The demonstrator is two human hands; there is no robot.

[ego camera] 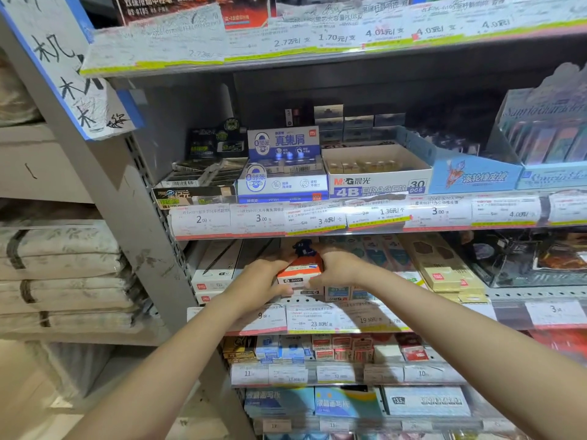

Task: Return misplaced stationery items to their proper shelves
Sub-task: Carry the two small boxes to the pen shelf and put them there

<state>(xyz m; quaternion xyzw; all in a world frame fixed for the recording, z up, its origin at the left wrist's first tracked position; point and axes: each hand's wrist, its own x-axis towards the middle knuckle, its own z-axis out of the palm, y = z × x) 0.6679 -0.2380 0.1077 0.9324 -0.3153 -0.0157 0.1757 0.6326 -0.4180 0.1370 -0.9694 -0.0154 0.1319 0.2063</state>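
An orange and white box [300, 271] with a dark blue figure printed on top sits at the front of the third shelf [508, 293], just below the eraser shelf. My left hand [260, 281] grips its left side and my right hand [336, 269] grips its right side. The fingers of both hands wrap the box, which rests on or just above other flat boxes; I cannot tell which. The lower part of the box is hidden by my fingers.
White flat boxes [219, 268] lie left of the box, beige packs [444, 268] to its right. Eraser display boxes [378, 176] fill the shelf above. Price labels [317, 322] line each shelf edge. A grey upright post [133, 217] stands left, with stacked paper bundles [63, 274] beyond.
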